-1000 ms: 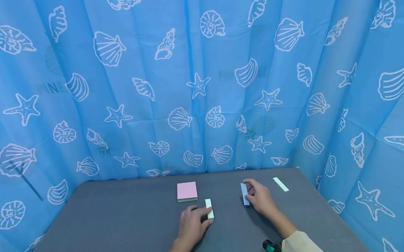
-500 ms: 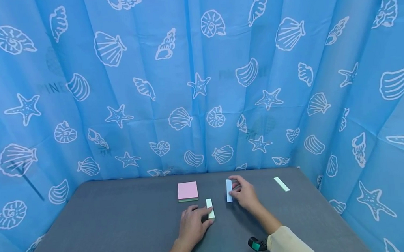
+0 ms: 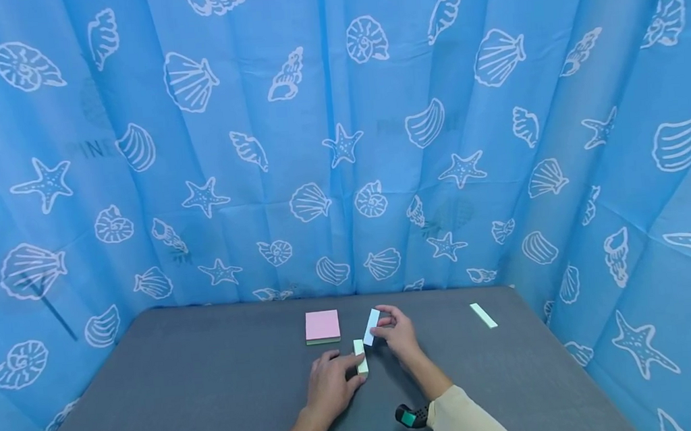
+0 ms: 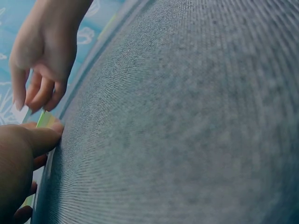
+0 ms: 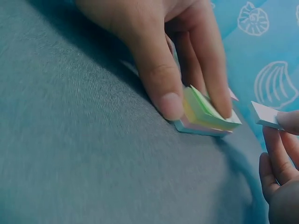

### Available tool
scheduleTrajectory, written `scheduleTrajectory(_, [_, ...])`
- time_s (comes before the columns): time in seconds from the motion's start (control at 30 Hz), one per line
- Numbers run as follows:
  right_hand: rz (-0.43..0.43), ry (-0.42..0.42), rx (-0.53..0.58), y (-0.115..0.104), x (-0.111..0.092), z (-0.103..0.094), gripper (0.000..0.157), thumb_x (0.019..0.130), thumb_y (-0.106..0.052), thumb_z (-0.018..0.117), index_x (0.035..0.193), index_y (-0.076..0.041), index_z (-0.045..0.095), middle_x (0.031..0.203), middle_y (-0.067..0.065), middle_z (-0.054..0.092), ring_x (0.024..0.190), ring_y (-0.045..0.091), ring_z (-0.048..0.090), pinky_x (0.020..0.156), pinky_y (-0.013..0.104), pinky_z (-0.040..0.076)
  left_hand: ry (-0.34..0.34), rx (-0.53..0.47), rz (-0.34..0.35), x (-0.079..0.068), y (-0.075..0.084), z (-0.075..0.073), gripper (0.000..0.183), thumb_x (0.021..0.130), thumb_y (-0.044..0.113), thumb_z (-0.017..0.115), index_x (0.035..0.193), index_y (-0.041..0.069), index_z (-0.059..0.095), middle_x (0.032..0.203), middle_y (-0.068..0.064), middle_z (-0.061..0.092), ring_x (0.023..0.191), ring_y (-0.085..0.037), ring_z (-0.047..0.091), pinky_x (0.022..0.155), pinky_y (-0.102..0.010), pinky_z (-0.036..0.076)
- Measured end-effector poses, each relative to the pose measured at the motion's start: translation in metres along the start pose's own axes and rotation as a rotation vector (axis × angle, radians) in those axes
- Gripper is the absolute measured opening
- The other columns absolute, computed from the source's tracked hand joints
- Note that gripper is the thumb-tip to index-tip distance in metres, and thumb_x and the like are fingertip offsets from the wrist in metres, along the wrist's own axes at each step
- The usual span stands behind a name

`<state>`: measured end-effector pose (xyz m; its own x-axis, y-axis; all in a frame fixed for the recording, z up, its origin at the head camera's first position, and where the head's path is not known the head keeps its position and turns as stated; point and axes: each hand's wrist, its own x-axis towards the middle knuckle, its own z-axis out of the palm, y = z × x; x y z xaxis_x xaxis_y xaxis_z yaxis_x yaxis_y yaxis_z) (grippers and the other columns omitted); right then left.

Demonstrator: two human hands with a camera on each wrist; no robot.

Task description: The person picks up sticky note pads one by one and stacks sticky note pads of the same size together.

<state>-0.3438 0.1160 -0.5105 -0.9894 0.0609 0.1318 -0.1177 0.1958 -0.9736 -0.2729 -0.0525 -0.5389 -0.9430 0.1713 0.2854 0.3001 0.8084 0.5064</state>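
Note:
My left hand [image 3: 330,387] pinches a small stack of narrow sticky notes [image 3: 362,368] on the table between thumb and fingers. In the right wrist view the stack's layers [image 5: 205,117] show green, yellow, pink and blue, a little uneven. My right hand [image 3: 399,336] holds a pale blue narrow sticky-note pad [image 3: 371,328] by its long edges. This pad is tilted, up off the table, just beyond and right of the stack. In the left wrist view, the right hand [image 4: 44,51] hangs close above the left thumb; most of the stack is hidden there.
A square pink sticky-note pad [image 3: 322,325] with a green layer beneath lies behind the left hand. A narrow pale green strip [image 3: 484,315] lies at the right. The grey table [image 3: 213,388] ends at a blue shell-patterned curtain [image 3: 291,145]. A black wristband [image 3: 411,416] is at the right cuff.
My right hand has carried the pale blue pad leftward, close to the stack, and the pad has turned to a slant. My left hand has kept its hold in place.

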Motion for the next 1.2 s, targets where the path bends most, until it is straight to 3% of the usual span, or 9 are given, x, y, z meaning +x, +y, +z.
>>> scheduleTrajectory(0.13, [0.015,-0.003,-0.027,0.003,0.002,0.010,0.044,0.080,0.007,0.074,0.122,-0.002,0.062,0.083,0.008,0.062,0.077,0.020,0.059,0.065,0.030,0.049,-0.009,0.000,-0.010,0.000,0.000,0.000,0.042,0.081,0.032,0.079,0.122,0.030,0.070,0.117,0.006,0.068,0.121,-0.030,0.052,0.097,-0.057,0.040])
scheduleTrajectory(0.37, [-0.051,-0.036,-0.131,0.006,0.004,0.021,0.045,0.078,0.012,0.072,0.121,0.001,0.061,0.081,0.008,0.060,0.068,0.019,0.058,0.058,0.028,0.048,-0.022,0.000,-0.022,0.001,0.001,0.000,0.042,0.082,0.033,0.078,0.123,0.031,0.069,0.118,0.008,0.068,0.122,-0.030,0.052,0.096,-0.057,0.040])
scheduleTrajectory(0.63, [-0.084,-0.044,-0.256,0.006,0.003,0.026,0.041,0.080,0.010,0.072,0.117,-0.005,0.064,0.079,0.004,0.058,0.067,0.017,0.055,0.056,0.028,0.046,-0.001,-0.001,0.008,0.000,0.002,-0.001,0.044,0.081,0.034,0.079,0.123,0.027,0.069,0.120,0.007,0.067,0.121,-0.032,0.053,0.098,-0.057,0.038])
scheduleTrajectory(1.2, [-0.087,-0.141,-0.300,0.003,-0.001,0.019,0.038,0.082,0.006,0.071,0.118,-0.004,0.064,0.079,0.003,0.058,0.070,0.016,0.055,0.064,0.031,0.048,0.001,0.011,0.005,0.000,0.004,-0.001,0.045,0.084,0.035,0.076,0.126,0.024,0.067,0.120,0.003,0.068,0.122,-0.033,0.055,0.099,-0.059,0.036])
